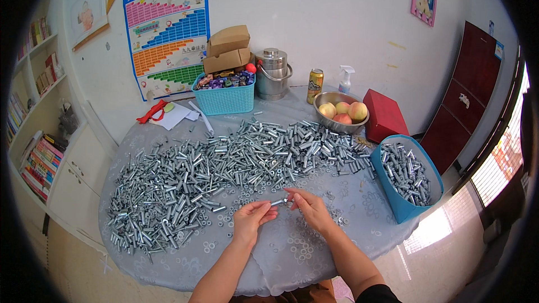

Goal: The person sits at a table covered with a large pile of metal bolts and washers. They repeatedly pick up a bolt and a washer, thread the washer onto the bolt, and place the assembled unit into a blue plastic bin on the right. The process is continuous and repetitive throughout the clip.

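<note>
A short silver metal sleeve (279, 202) is pinched between the fingertips of both hands above a round table (314, 258) draped in a grey patterned cloth. The left hand (251, 219) is closed on the sleeve's left end, while the right hand (310, 206) is closed around its right end, where a small ring-shaped piece appears to be held against it, though this cannot be made out clearly. The sleeve's long axis is laid nearly level, running from one set of fingertips to the other, so neither hand is nearer. A broad heap of like sleeves (224, 168) is spread just beyond the fingers, loose washers (303, 247) are scattered beneath them, and a blue bin of sleeves (405, 177) is set well off past the right hand.
</note>
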The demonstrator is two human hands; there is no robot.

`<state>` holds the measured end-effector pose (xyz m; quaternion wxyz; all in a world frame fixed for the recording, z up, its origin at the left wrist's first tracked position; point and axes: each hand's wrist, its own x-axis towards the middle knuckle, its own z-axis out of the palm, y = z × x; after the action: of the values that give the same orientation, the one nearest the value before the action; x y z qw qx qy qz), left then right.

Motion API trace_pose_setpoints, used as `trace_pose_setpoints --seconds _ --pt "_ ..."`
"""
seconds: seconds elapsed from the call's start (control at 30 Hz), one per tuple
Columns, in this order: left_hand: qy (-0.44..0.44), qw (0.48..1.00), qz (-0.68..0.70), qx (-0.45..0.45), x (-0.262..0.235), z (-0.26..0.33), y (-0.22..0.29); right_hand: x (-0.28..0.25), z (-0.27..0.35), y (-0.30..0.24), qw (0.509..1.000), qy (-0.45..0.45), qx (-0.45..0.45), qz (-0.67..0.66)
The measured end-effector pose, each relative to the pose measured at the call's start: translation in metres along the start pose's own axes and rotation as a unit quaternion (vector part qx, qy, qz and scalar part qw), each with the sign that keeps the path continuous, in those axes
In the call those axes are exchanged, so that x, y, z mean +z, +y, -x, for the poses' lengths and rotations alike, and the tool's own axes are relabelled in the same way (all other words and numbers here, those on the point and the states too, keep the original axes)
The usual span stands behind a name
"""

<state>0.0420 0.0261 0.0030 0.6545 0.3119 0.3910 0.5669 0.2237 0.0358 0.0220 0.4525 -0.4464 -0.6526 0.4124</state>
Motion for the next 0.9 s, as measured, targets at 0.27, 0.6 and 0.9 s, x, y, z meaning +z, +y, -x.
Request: trace_pose_setpoints --seconds 0.27,0.6,0.9 --pt "0.007 1.000 -0.007 0.007 0.003 0.002 0.002 -0.002 -0.001 0.010 0.999 -0.010 0.039 -0.017" --pt "-0.044 0.994 -0.081 0.051 0.012 0.006 0.003 0.000 -0.003 0.009 0.990 -0.027 0.068 -0.118" --pt "0.010 0.998 -0.045 0.039 -0.001 0.000 0.014 -0.164 -0.009 0.043 0.900 0.424 -0.094 -0.017"
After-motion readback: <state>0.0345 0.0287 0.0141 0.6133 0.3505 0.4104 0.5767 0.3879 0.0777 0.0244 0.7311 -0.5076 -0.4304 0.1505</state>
